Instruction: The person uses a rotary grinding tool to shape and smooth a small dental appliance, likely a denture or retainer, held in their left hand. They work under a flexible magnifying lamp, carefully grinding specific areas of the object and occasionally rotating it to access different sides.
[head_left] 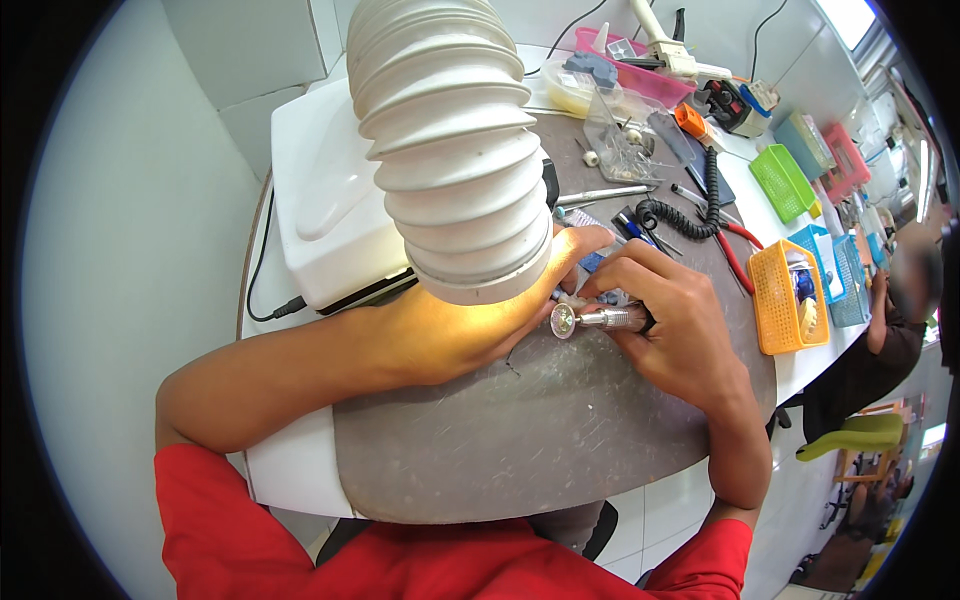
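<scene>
My right hand [682,325] is closed around a silver rotary handpiece [608,318]. A small round disc [563,320] is fitted at the handpiece tip, which points left. My left hand [470,328] lies just left of the disc, under the mouth of a white corrugated hose [450,150]. Its fingers are bent together close to the disc; whatever they hold is hidden behind the hand. Both hands are low over the grey work mat [520,430], with their fingertips nearly meeting.
A white box-shaped machine [325,200] stands at left. Behind my hands lie pens, tools and a black coiled cord [690,215]. Red-handled pliers [735,260] and an orange basket [785,300] are at right, with green [783,183] and blue baskets [850,280] beyond. Another person [870,370] sits far right.
</scene>
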